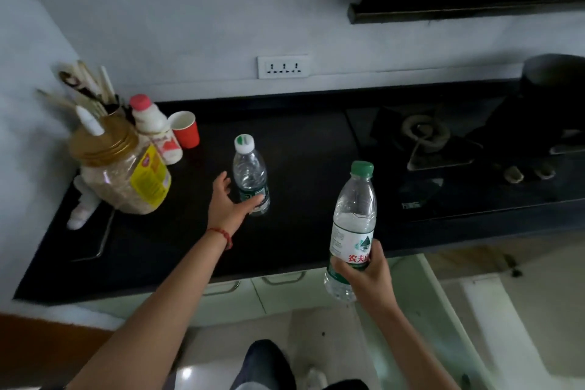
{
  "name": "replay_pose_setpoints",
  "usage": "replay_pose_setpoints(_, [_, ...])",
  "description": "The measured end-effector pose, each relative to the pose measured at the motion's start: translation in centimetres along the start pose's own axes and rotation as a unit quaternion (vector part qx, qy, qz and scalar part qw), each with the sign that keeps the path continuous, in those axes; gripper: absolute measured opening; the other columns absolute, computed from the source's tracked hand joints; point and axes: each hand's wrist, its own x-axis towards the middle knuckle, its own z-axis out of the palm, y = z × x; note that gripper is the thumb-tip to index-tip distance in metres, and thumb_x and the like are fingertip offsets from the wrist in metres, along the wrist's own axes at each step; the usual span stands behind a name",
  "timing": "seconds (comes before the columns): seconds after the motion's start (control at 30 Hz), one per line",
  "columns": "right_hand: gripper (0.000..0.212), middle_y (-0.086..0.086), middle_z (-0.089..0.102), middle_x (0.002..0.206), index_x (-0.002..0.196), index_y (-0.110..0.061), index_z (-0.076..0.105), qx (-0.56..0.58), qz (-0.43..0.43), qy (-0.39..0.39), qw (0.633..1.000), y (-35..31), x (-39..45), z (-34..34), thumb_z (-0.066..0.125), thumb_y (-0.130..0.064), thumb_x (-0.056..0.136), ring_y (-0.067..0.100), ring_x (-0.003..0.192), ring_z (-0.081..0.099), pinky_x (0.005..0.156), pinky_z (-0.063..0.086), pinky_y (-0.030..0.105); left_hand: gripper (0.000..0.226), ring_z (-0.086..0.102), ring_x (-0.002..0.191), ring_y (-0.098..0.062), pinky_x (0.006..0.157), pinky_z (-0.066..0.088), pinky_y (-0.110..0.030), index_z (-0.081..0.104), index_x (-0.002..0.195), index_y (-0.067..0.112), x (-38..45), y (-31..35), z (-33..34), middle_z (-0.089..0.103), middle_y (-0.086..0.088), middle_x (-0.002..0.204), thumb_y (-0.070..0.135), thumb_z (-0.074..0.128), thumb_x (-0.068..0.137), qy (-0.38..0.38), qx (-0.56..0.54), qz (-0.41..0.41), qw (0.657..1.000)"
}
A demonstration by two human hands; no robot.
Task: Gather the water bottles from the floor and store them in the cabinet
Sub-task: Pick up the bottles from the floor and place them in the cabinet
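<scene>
A small clear water bottle with a white and green cap stands upright on the black countertop. My left hand is spread open at its lower left, fingertips touching its green label. My right hand grips the lower half of a larger water bottle with a green cap, holding it upright above the counter's front edge. Pale cabinet doors with metal handles sit below the counter; one door at the right stands open.
At the counter's left stand a large plastic jar with a gold lid, a pink-capped milk bottle, a red paper cup and a utensil holder. A gas hob with a dark pot fills the right side.
</scene>
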Motion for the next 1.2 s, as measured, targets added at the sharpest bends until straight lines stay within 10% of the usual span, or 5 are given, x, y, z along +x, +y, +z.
replay_pose_setpoints(0.57, [0.042,0.004,0.065,0.09,0.099,-0.016,0.052,0.082,0.068,0.248,0.963,3.7,-5.5,0.0,0.075,0.0,0.067,0.017,0.08,0.064,0.063,0.051,0.021,0.066,0.059,0.096,-0.013,0.088,0.047,-0.029,0.053,0.118,0.015,3.1,0.1,3.8,0.061,0.001,0.109,0.028,0.08,0.059,-0.161,0.043,0.105,0.98])
replay_pose_setpoints(0.9, [0.046,-0.001,0.064,0.087,0.102,-0.013,0.052,0.129,0.096,0.423,0.892,7.2,-16.0,-6.2,0.077,-0.002,0.065,0.019,0.082,0.064,0.07,0.052,0.031,0.064,0.066,0.079,0.004,0.072,0.053,-0.012,0.058,0.101,0.019,-12.4,1.2,13.9,0.067,0.0,0.091,0.037,0.077,0.043,-0.491,0.039,0.15,0.858])
replay_pose_setpoints(1.2, [0.044,-0.002,0.061,0.082,0.085,-0.026,0.047,0.156,0.132,0.539,0.817,13.7,-32.2,-14.8,0.077,-0.001,0.065,0.016,0.076,0.061,0.069,0.053,0.033,0.058,0.067,0.073,0.002,0.07,0.053,-0.017,0.059,0.09,0.026,-31.9,-1.9,21.4,0.068,0.002,0.088,0.039,0.077,0.037,-0.598,0.056,0.141,0.787])
